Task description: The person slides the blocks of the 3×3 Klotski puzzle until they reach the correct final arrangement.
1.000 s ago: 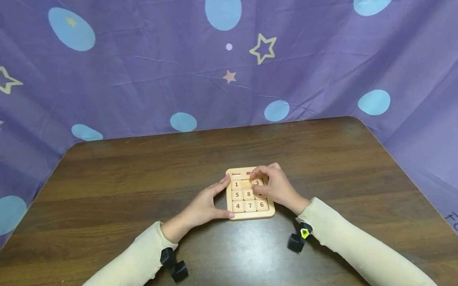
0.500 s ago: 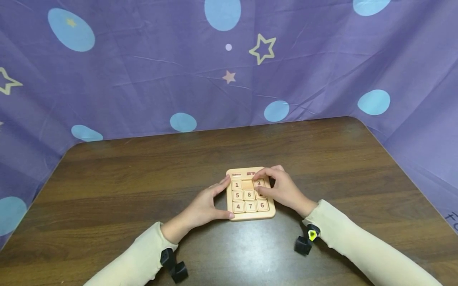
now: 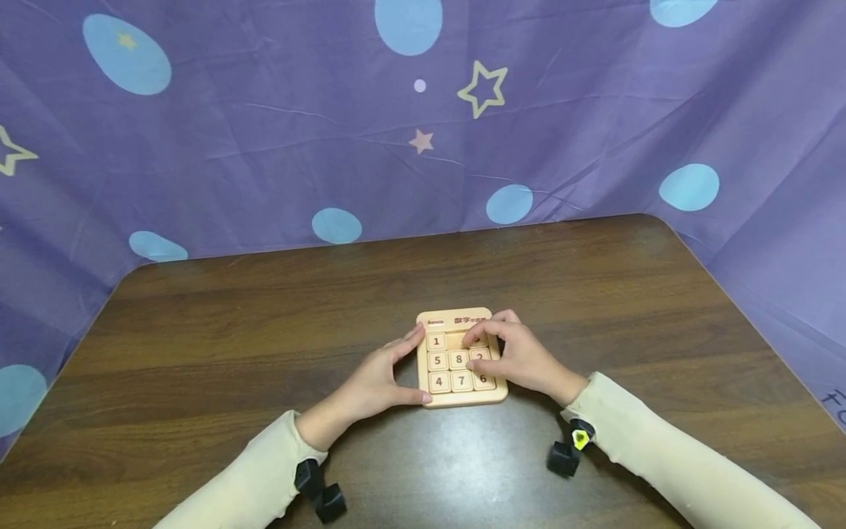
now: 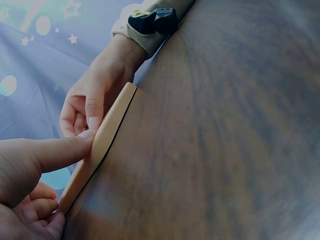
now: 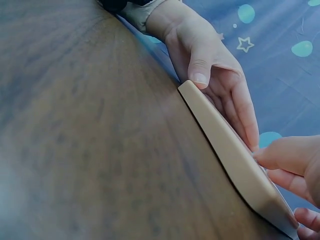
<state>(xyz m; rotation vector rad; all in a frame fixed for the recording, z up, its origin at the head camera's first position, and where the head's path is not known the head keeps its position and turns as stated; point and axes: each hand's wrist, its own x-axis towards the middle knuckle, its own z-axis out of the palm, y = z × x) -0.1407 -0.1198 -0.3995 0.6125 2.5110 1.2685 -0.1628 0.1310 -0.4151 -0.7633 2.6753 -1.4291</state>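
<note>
A pale wooden sliding number puzzle (image 3: pixel 463 399) lies on the table, with brown numbers on its square tiles. Its top-middle slot is bare, between the 1 tile (image 3: pixel 436 342) and the partly covered 3 tile. My left hand (image 3: pixel 370 380) holds the frame's left side, thumb by the near corner and fingertips by the far one. Over the right column is my right hand (image 3: pixel 522 353), its thumb at the left side of the 2 tile (image 3: pixel 481 355) and its bent index fingertip by the bare slot. Both hands (image 4: pixel 95 100) (image 5: pixel 210 65) also show at the puzzle's edges in the wrist views.
The dark brown wooden table (image 3: pixel 264 308) extends around the puzzle. Behind it hangs a purple curtain (image 3: pixel 264 147) with blue dots and stars. Black wrist cameras (image 3: pixel 320 492) sit at both sleeve cuffs.
My right hand's thumb has shifted left and toward me, baring more of the 2 tile. Its index fingertip now reaches further left, covering much of the 3 tile. My left hand stays put.
</note>
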